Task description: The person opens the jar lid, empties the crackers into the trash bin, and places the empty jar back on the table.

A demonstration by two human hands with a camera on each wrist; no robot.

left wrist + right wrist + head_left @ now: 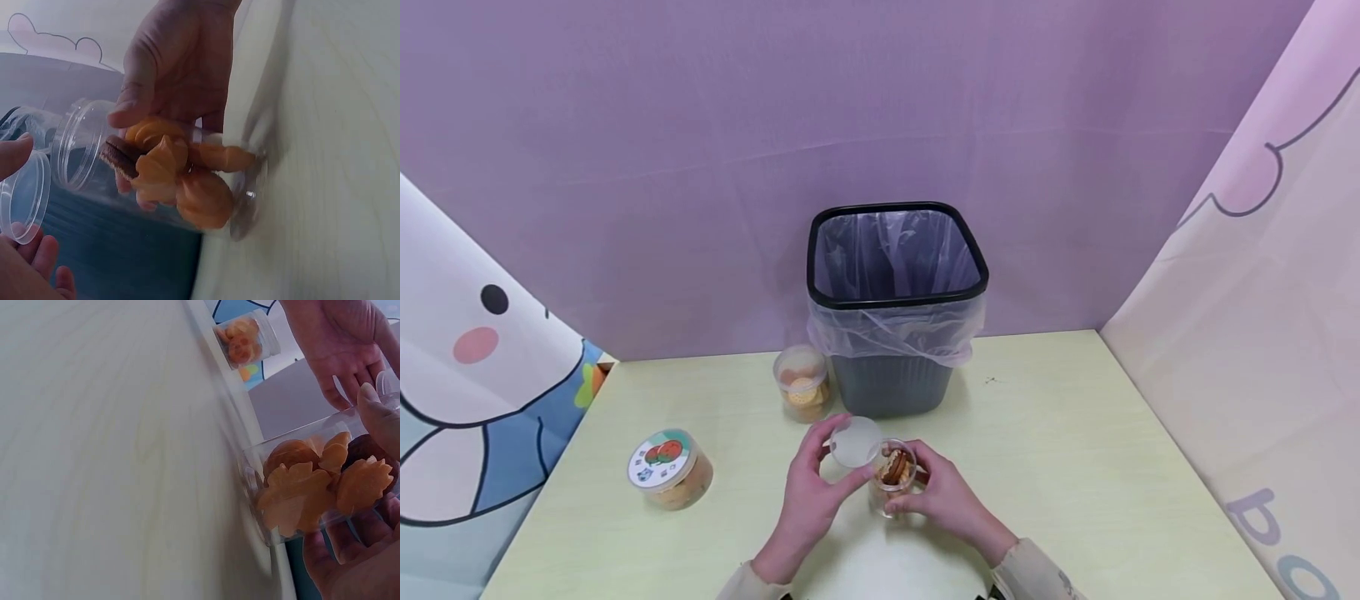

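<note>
My left hand (pixel 811 487) pinches a round translucent lid (pixel 854 442) by its edge, just beside the mouth of a clear plastic jar (pixel 880 502). With thumb and fingers around its side, my right hand (pixel 942 490) grips this uncovered jar. Piped orange-brown cookies (pixel 206 197) and a darker brown one (pixel 119 156) are inside it. The lid (pixel 25 200) is apart from the jar's rim in the left wrist view. In the right wrist view, the cookies (pixel 294 497) show through the jar wall, and my right hand (pixel 362 562) supports it from below.
A trash bin (pixel 891 387) with a black rim and plastic liner stands behind the hands. Left of it is a lidded jar of cookies (pixel 803 392). Farther left sits another jar (pixel 681 487) with a printed label on its lid. Printed cloths surround the pale table (pixel 1075 467).
</note>
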